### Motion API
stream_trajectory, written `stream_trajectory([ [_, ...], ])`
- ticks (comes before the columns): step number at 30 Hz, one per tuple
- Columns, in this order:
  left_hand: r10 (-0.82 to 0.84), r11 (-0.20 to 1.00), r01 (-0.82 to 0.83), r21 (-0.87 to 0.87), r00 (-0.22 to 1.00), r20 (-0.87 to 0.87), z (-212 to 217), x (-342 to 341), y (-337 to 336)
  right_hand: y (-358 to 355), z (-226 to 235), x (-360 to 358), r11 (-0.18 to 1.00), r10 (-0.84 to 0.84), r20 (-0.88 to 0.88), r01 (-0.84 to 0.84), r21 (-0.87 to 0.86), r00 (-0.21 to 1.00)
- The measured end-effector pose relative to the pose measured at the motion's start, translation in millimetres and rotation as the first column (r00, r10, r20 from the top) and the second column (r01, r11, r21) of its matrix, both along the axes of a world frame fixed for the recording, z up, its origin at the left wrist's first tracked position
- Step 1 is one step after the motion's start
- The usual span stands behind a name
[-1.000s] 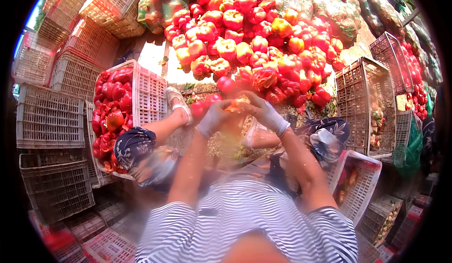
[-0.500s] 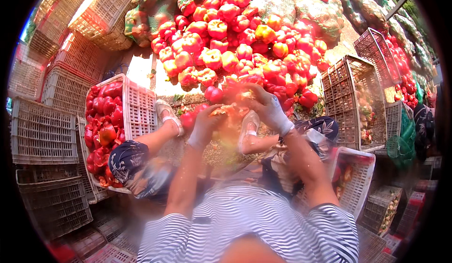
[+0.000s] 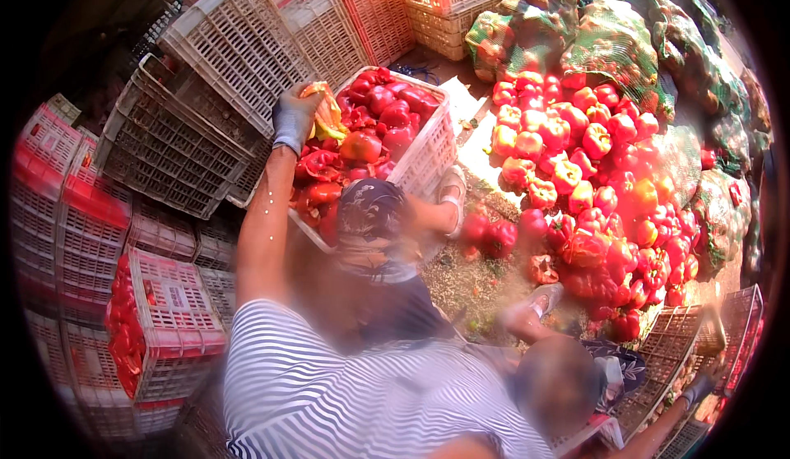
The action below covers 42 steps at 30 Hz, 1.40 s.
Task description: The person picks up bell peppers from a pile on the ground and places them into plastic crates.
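Note:
My left hand (image 3: 295,117), in a pale glove, is closed on a torn-open bell pepper (image 3: 327,113), its orange-yellow inside turned outward. It hangs over the far left edge of a white plastic crate (image 3: 433,148) filled with opened red peppers (image 3: 362,146). My right hand (image 3: 701,385), also gloved, reaches out to the lower right beside a brownish crate (image 3: 668,340). Its fingers are blurred, and I cannot make out anything in them. A large heap of whole red bell peppers (image 3: 597,142) lies on the ground in front of me.
Stacked empty-looking crates (image 3: 239,39) stand close behind the left hand. Another crate of red peppers (image 3: 177,319) is at the lower left. Filled green net sacks (image 3: 613,48) line the back. A few loose peppers (image 3: 499,237) lie near my feet.
My hands were together over the heap, working on a pepper; now they are far apart. The left has moved to the crate with a pepper, the right to the lower right. The view has turned left.

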<state>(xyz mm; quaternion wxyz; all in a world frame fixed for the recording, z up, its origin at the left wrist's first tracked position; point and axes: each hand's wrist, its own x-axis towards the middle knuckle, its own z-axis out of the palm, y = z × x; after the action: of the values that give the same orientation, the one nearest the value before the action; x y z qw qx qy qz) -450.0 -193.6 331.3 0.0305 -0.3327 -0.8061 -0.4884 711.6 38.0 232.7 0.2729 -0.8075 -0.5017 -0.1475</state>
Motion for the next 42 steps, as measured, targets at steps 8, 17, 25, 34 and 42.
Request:
stream_trajectory([
  [8, -0.196, 0.437, -0.503, -0.746, 0.756, -0.625, -84, 1, -23, -4, -16, -41, 0.988, 0.052, -0.156, -0.028, 0.152, 0.986],
  [17, -0.270, 0.363, 0.079, -0.929, 0.962, -0.024, -25, -4, -46, -33, -51, -94, 0.991, 0.001, 0.001, -0.001, -0.132, 1.000],
  [25, -0.335, 0.917, 0.397, 0.040, 0.712, 0.618, -24, -8, -98, -19, -80, -81, 0.992, 0.011, -0.080, -0.021, -0.128, 0.997],
  [34, -0.653, 0.746, 0.398, 0.534, 0.594, 0.470, 19, 114, -28, -72, -62, -157, 0.947, 0.320, -0.280, -0.313, 0.070, 0.905],
  [42, -0.806, 0.572, 0.474, 0.670, 0.477, 0.350, 64, 317, 89, -110, 1, -324, 0.896, 0.376, -0.447, -0.196, 0.398, 0.812],
])
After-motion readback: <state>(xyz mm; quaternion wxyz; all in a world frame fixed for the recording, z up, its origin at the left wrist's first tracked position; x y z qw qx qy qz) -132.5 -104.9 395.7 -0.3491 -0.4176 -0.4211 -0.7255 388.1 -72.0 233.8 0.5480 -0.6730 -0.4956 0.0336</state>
